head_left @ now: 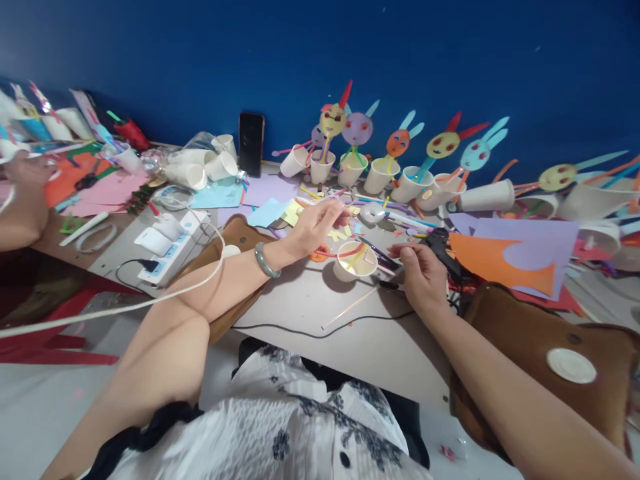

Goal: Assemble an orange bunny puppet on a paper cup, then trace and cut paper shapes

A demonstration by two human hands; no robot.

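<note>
Above the table my left hand [317, 228], with a bracelet on its wrist, has its fingers closed in a pinch; what it holds, if anything, is too small to make out. My right hand [424, 275] is closed too, its fingertips beside a dark slender tool [383, 256]; I cannot tell whether it grips that tool. Between both hands stands a white paper cup [354, 268] with a red strip across its rim. An orange paper face [319, 252] lies to the cup's left. A clear-topped white spoon-like piece [373, 213] lies behind it.
Along the blue wall stand several cups with paper rabbit faces [357, 128]. A phone [251, 145] leans there. Left are a power strip [173, 250], a white cable [200, 283] and another person's hand [30, 170]. Brown cushions [545, 373] and coloured paper sheets [515, 243] flank my arms.
</note>
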